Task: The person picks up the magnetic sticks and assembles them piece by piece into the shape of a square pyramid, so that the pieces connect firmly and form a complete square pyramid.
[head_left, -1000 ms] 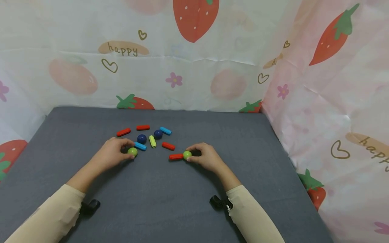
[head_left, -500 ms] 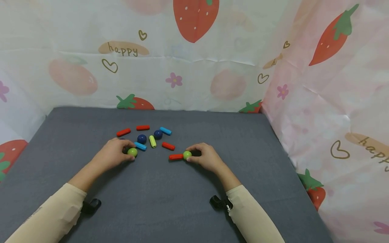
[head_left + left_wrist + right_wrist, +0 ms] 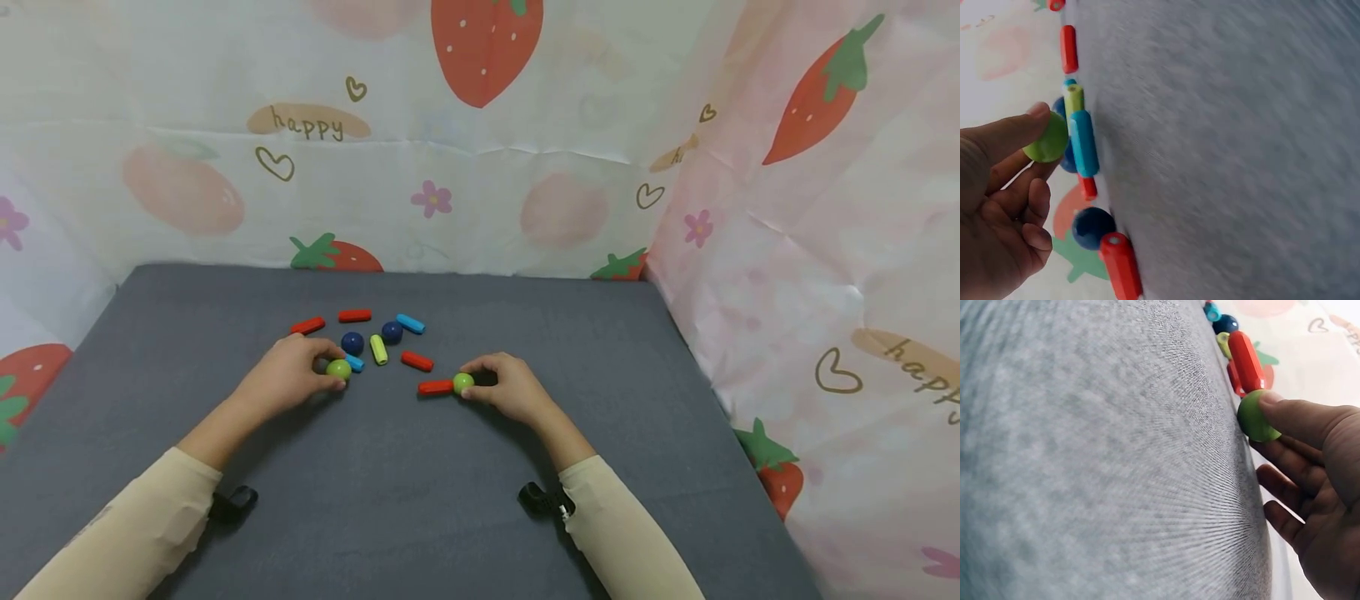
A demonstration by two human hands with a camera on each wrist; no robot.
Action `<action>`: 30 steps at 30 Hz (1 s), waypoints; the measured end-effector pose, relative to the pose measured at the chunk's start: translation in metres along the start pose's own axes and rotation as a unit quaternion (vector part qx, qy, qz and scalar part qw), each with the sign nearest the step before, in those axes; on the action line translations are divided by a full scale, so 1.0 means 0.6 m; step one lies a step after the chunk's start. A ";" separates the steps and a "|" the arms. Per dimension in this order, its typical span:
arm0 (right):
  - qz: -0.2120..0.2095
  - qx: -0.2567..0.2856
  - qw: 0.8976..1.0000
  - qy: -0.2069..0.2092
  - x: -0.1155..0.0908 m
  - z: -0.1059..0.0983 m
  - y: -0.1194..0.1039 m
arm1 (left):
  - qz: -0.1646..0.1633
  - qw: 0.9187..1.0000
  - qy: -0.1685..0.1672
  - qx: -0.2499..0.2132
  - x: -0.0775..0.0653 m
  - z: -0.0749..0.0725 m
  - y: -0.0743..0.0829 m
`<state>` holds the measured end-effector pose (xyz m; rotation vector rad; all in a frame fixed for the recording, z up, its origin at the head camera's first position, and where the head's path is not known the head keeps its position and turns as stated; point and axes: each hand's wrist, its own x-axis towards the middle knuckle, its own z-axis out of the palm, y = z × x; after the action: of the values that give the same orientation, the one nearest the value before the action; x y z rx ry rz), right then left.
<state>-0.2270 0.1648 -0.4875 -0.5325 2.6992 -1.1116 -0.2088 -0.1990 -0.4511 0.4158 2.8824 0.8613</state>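
Green ball (image 3: 340, 370) moved rightward | pinched, left hand (image 3: 291, 373) | 2nd green ball (image 3: 462, 382): right hand (image 3: 512, 389)

Grey fabric-covered tabletop (image 3: 480, 500). Loose parts bunched left of centre, toward the far edge. One red rod (image 3: 307, 325) closest to the far-left corner; second red rod (image 3: 355, 316) roughly parallel to the far edge. Blue rod (image 3: 411, 323) just beside a navy ball (image 3: 392, 332). Yellow-green rod (image 3: 378, 350) between that and another navy ball (image 3: 352, 342). Third red rod (image 3: 417, 361) nearer the right edge.
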 end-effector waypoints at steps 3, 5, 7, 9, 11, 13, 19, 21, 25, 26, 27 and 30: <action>-0.001 -0.003 1.000 0.001 -0.001 -0.001 -0.001 | 0.000 1.000 -0.001 -0.014 0.004 -0.001 0.013; -0.001 -0.006 1.000 0.001 0.000 -0.001 -0.001 | 0.000 1.000 0.000 -0.024 0.007 0.001 0.022; -0.001 -0.009 1.000 0.002 0.000 -0.001 -0.001 | 0.002 0.999 0.002 -0.032 0.009 0.003 0.031; 0.000 -0.010 1.000 0.003 0.000 0.000 -0.001 | 0.000 0.999 0.003 -0.039 0.011 0.006 0.039; 0.001 -0.010 1.000 0.004 0.000 0.000 -0.001 | 0.000 0.999 0.002 -0.044 0.013 0.010 0.046; 0.001 -0.009 1.000 0.005 0.000 0.001 -0.001 | -0.001 0.999 0.000 -0.045 0.015 0.015 0.052; 0.001 -0.005 1.000 0.009 -0.002 0.003 -0.001 | 0.009 0.999 -0.014 -0.038 0.023 0.036 0.064; 0.002 -0.003 1.000 0.009 -0.002 0.003 -0.001 | 0.011 0.999 -0.018 -0.039 0.026 0.044 0.065; 0.004 -0.002 1.000 0.008 -0.002 0.003 -0.001 | 0.011 0.999 -0.023 -0.040 0.030 0.058 0.067; 0.003 -0.002 1.000 0.007 -0.002 0.002 0.000 | 0.010 0.999 -0.024 -0.042 0.031 0.062 0.067; 0.003 -0.001 1.000 0.007 -0.002 0.002 0.000 | 0.010 0.999 -0.026 -0.044 0.032 0.064 0.067; 0.000 0.001 1.000 0.006 -0.001 0.001 0.001 | 0.011 0.998 -0.030 -0.051 0.035 0.070 0.069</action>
<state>-0.2263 0.1651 -0.4885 -0.5260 2.7092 -1.1200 -0.2122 -0.1376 -0.4637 0.4551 2.7704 0.9766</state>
